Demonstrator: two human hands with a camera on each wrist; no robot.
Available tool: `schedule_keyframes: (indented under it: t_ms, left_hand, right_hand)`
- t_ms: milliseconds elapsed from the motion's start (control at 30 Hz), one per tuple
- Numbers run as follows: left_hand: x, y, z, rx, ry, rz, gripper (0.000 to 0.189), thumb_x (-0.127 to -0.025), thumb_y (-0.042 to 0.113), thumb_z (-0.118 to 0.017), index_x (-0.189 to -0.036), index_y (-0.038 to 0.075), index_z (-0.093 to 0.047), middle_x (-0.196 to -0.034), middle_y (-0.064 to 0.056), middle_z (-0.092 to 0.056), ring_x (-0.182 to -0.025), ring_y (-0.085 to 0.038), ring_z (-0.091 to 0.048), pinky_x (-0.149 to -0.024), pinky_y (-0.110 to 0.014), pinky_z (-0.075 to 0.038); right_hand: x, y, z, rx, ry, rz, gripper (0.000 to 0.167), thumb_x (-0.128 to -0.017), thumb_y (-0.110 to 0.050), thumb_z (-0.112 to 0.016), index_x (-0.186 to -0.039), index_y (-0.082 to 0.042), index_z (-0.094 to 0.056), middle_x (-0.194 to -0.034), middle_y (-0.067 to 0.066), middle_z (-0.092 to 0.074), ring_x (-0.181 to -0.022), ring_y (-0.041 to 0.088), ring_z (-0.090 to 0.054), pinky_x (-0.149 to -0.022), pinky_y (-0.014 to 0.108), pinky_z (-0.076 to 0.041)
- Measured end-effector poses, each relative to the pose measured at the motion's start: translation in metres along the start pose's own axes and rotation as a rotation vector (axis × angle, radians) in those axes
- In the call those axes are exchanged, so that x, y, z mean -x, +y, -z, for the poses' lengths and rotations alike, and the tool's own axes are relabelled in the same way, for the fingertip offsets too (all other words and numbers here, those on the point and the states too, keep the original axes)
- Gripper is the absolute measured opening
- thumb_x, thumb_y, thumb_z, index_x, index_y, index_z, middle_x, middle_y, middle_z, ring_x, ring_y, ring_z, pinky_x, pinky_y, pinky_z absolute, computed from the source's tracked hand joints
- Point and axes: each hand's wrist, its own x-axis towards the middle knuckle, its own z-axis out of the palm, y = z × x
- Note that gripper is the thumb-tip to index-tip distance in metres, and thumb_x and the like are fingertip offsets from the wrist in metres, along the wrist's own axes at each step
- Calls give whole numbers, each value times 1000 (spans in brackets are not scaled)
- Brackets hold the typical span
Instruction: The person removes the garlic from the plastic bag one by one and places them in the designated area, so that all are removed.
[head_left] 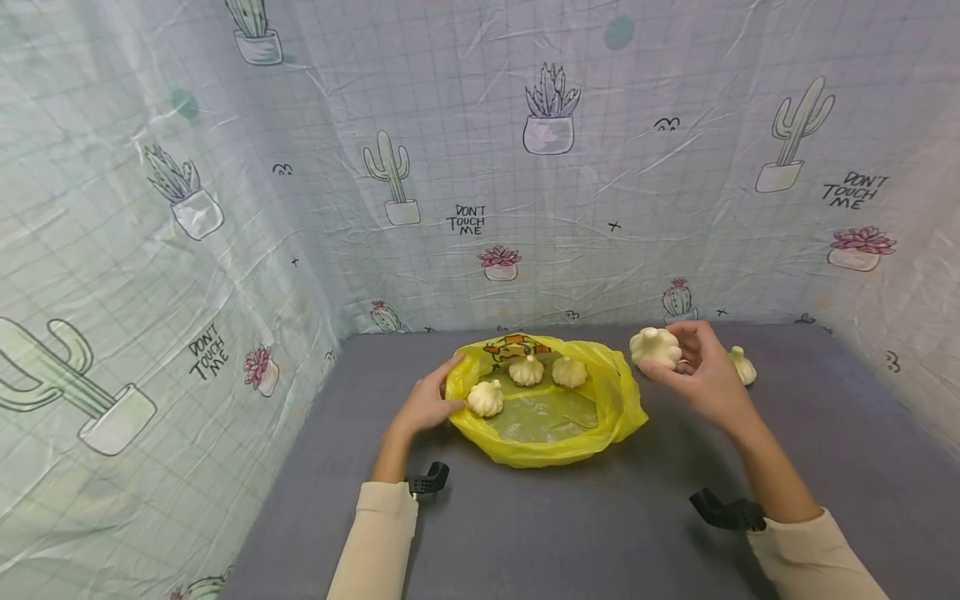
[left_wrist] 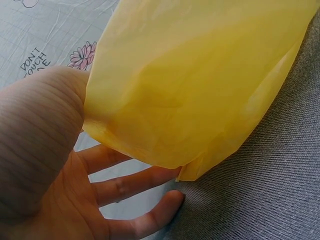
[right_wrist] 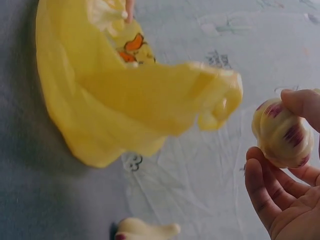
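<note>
A yellow plastic bag (head_left: 540, 452) lies with its mouth spread wide. My left hand (head_left: 426, 407) grips its left rim, and in the left wrist view the thumb goes behind the plastic while the fingers stay outside. Inside the bag are a garlic bulb (head_left: 485, 399) near my left fingertips and two more, one garlic bulb (head_left: 527, 372) at the back and another garlic bulb (head_left: 570, 373) beside it. Between thumb and fingers my right hand (head_left: 711, 379) holds a garlic bulb (head_left: 651, 347), raised just right of the bag. Purple streaks mark this bulb (right_wrist: 282, 132) in the right wrist view.
Another garlic bulb (head_left: 742, 367) lies on the grey tabletop (head_left: 555, 533), behind my right hand. Cactus-print sheeting (head_left: 450, 167) hangs at the back and both sides. A black wrist mount (head_left: 429, 479) is on the left arm, and a second black mount (head_left: 726, 510) on the right.
</note>
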Motion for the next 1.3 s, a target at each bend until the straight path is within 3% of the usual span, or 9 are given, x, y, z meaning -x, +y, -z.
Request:
schedule_keyframes:
  t_ms: [233,333,467,600,800,933,1033,1133,1300]
  left_hand:
    - [0,0,0,12,-2,-14,85,-85,19,-74,-159,37,-36,-159,-7,-47,-118,-26,-62,-92,-43,-52]
    - [1,0,0,18,0,-16,85,-85,19,-74,-159,37,-36,-160,-7,-46,-121,-27,-61,-94,-44,-52]
    - [1,0,0,25,3,-14,85,-85,18,-74,-159,37,-37,-160,-7,-46,-121,-27,-61,-94,-44,-52]
    - [1,0,0,15,2,-10,84,-85,19,-74,-159,37,-37,-159,-8,-47,-117,-27,-62,-92,-43,-52]
    - [0,0,0,-3,3,-9,84,-85,19,-74,-159,36,-37,-159,-8,-47,-117,-27,-61,-93,-43,-51]
    - [0,-1,-1,0,0,-9,84,-86,19,-74,-159,36,-36,-159,-8,-47,-120,-28,-62,-95,-44,-52]
    - [0,-1,-1,5,-2,-7,84,-86,19,-74,-159,37,-36,-160,-8,-46,-122,-28,-61,-95,-45,-52]
    - [0,-1,-1,10,-3,-9,84,-86,19,-74,-159,36,-36,-160,-8,-45,-124,-29,-61,-96,-45,-51]
    - [-1,-2,-1,9,-2,-15,85,-86,19,-74,-160,35,-36,-161,-8,-44,-125,-29,-60,-97,-45,-51]
  right_hand:
    - [-5,15,8,22,-1,-72,65,-95,-29,-73,-141,-2,-36,-148,21,-46,-110,-6,-51,-84,7,-44]
    - [-6,20,10,24,-19,-108,69,-95,-32,-72,-143,0,-34,-151,23,-43,-120,8,-52,-82,8,-45]
    - [-7,29,11,23,-47,-151,74,-95,-35,-71,-145,2,-31,-153,27,-40,-130,36,-49,-77,11,-48]
    - [-9,43,13,37,-74,-207,79,-95,-41,-71,-147,1,-29,-157,30,-36,-139,47,-42,-78,12,-45]
    - [-10,66,13,68,-100,-260,82,-95,-45,-69,-147,3,-27,-155,32,-37,-140,49,-41,-82,15,-44]
    - [-10,77,12,71,-110,-273,83,-96,-44,-68,-149,4,-26,-154,33,-36,-139,50,-41,-96,37,-49]
    - [-10,84,11,57,-118,-279,83,-97,-42,-67,-149,5,-24,-153,33,-35,-141,51,-38,-104,55,-43]
    - [-10,93,10,70,-120,-281,78,-96,-41,-68,-146,3,-27,-147,30,-41,-137,45,-44,-101,48,-46]
    - [-10,103,6,143,-149,-262,68,-94,-37,-72,-137,2,-36,-131,25,-53,-111,25,-57,-77,25,-50]
